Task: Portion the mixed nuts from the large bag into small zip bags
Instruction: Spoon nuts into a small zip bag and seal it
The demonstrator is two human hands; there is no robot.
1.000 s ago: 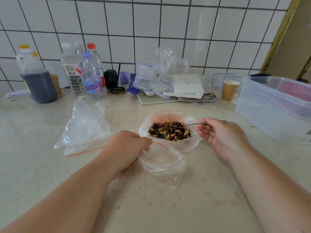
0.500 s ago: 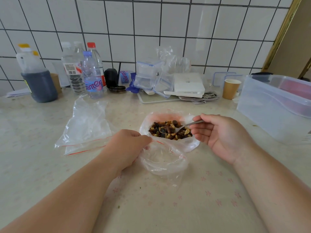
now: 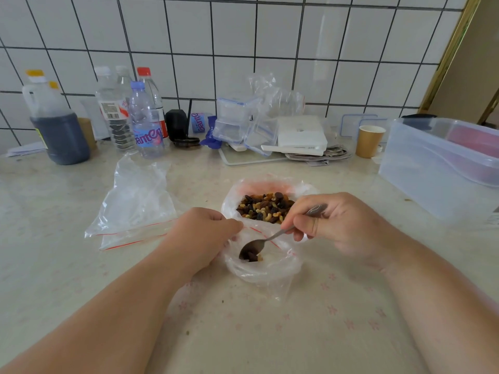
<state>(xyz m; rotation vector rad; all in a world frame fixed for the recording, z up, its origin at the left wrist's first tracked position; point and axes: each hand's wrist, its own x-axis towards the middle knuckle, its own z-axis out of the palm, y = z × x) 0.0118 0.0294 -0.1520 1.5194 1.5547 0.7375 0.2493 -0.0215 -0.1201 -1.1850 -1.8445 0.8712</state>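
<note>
Now we swing the loaded metal spoon (image 3: 252,249), gripped in our right hand (image 3: 334,225), from the large clear bag of mixed nuts (image 3: 266,207) into the small red-zip plastic bag (image 3: 270,265) that our left hand (image 3: 199,236) pinches open, starting this portion.

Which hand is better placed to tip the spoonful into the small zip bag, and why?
The right hand: it already grips the spoon, whose loaded bowl sits inside the small zip bag. The left hand is busy holding the bag's mouth open.
</note>
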